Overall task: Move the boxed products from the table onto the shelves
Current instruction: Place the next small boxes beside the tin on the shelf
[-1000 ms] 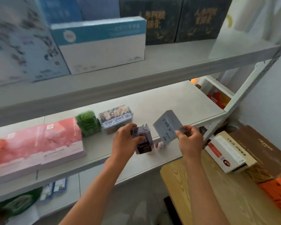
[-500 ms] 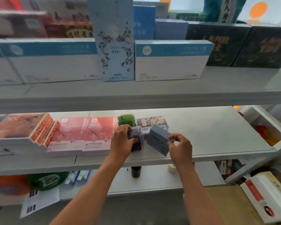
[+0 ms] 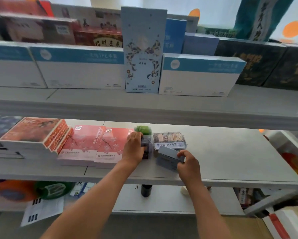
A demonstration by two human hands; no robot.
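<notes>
Both boxes lowered onto shelf [image 3: 231, 152]: left hand [image 3: 133, 149] grips purple carton [image 3: 147, 147]; right hand [image 3: 188, 163] pinches flat grey box [image 3: 167, 156].

Left hand [image 3: 134, 149] grips purple box [image 3: 147, 147] (upright); right hand [image 3: 188, 163] grips grey box [image 3: 168, 158].

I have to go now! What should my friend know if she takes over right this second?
Left hand grips a small purple box, standing on the middle shelf beside the pink boxes.
Right hand pinches a grey box, tilted, in front of the clear tub.
Done: both boxes brought to the shelf.
Left: set the grey box down, let go of both, then fetch the white and red box at lower right.
</notes>
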